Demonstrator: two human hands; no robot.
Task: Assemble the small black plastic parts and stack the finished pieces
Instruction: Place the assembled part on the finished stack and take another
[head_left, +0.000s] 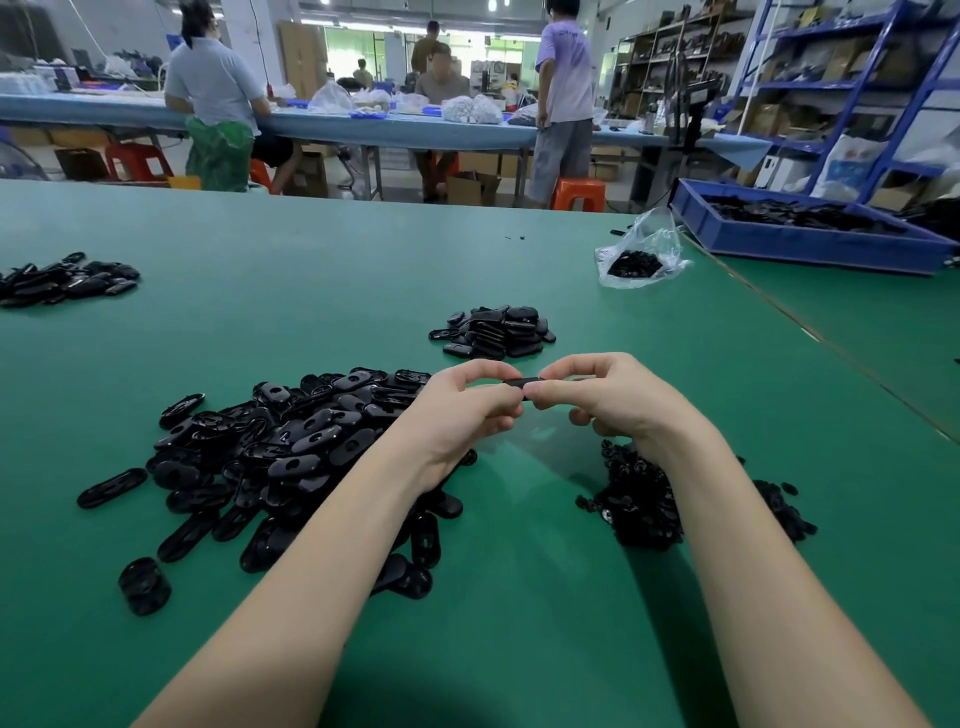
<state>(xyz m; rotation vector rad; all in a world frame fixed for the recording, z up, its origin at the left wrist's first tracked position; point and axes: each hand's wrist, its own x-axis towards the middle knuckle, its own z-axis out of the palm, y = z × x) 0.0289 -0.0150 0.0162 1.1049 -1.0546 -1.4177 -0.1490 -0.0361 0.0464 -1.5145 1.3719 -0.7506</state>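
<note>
My left hand and my right hand meet above the green table, and both pinch one small black oval part between fingertips and thumbs. A large loose heap of black oval shells lies under my left forearm. A smaller heap of tiny black inserts lies beneath my right wrist. Just beyond my hands stands a neat stack of finished black pieces.
Another pile of black parts lies at the far left. A clear plastic bag with black parts sits at the back right, beside a blue tray full of parts. Several people work at a long table behind.
</note>
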